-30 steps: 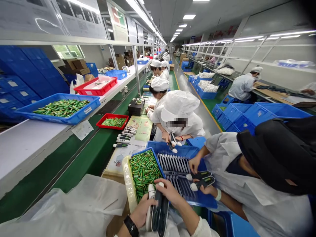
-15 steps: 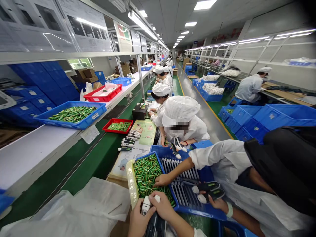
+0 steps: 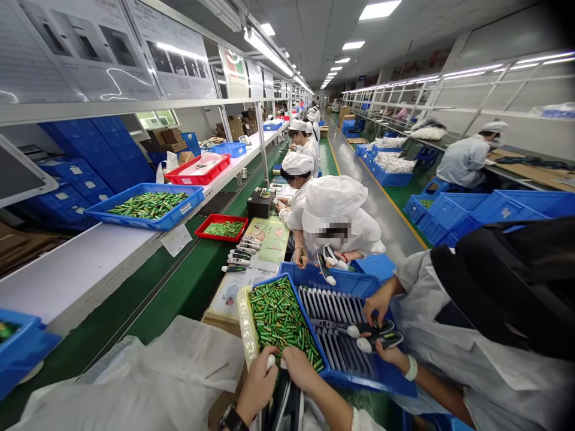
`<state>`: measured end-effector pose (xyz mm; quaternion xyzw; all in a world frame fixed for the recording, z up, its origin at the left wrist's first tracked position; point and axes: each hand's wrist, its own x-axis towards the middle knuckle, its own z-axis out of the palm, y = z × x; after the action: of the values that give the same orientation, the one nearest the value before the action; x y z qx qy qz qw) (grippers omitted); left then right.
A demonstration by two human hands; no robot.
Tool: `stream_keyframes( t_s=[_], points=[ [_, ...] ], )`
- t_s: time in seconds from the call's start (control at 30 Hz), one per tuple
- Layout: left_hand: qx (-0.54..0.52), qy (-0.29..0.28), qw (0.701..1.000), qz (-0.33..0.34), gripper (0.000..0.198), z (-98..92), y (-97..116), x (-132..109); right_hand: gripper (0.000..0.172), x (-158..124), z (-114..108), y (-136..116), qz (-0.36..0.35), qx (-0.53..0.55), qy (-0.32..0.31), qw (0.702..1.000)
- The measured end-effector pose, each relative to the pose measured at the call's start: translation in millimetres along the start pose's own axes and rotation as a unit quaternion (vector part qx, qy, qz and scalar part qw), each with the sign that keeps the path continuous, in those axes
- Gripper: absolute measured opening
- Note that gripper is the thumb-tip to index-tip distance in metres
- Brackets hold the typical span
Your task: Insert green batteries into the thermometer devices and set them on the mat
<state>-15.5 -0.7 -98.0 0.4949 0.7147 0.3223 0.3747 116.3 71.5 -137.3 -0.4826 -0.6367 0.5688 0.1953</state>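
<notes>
My left hand (image 3: 258, 383) is closed around the white end of a dark-and-white handheld device (image 3: 281, 394), at the bottom of the view. Close beside it, my right hand (image 3: 300, 366) is closed on a second such device (image 3: 296, 406), its fingers hiding much of the white end. Both devices point down towards me, and their lower parts leave the picture. Just beyond my fingertips lies a heap of green batteries (image 3: 283, 314) in a blue tray (image 3: 309, 317). Whether my fingers also hold a battery is hidden.
Right of the batteries, a blue crate (image 3: 359, 378) holds rows of similar devices. A co-worker's hands (image 3: 380, 302) handle two devices over it; another person (image 3: 335, 209) works beyond. White sheeting (image 3: 148, 371) lies left. A red tray (image 3: 220, 238) and a blue tray (image 3: 148, 222) hold batteries.
My hands have moved slightly up to the battery tray's near edge, and the devices show more of their length. The co-worker's hand has left the batteries for the devices at right.
</notes>
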Motion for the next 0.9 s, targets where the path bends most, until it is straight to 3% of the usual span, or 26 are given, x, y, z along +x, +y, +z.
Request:
stream_keyframes(
  t_s=[0.1, 0.23, 0.37, 0.5, 0.67, 0.9],
  points=[
    [-0.058, -0.029, 0.997, -0.032, 0.03, 3.5, -2, 15, 0.032, 0, -4, 7, -0.013, 0.099, -0.034, 0.994],
    [-0.127, 0.026, 0.991, -0.029, 0.053, 4.3, -8, 20, 0.051, -7, -14, 7, -0.02, 0.237, -0.03, 0.971],
    [-0.113, 0.071, 0.989, -0.06, 0.066, 6.8, -10, 5, 0.051, -17, -20, -1, -0.074, 0.235, -0.054, 0.968],
    [-0.041, 0.082, 0.996, -0.012, 0.058, 4.6, -3, -9, 0.049, -16, -18, 0, -0.06, 0.23, -0.088, 0.967],
    [0.061, 0.027, 0.994, 0.088, 0.039, -13.8, 15, -4, 0.045, -9, -11, 4, -0.04, 0.251, -0.075, 0.964],
    [0.071, -0.1, 0.984, 0.128, 0.036, -27.0, 20, 11, 0.033, -10, -5, -6, -0.009, 0.283, -0.067, 0.957]
  ],
)
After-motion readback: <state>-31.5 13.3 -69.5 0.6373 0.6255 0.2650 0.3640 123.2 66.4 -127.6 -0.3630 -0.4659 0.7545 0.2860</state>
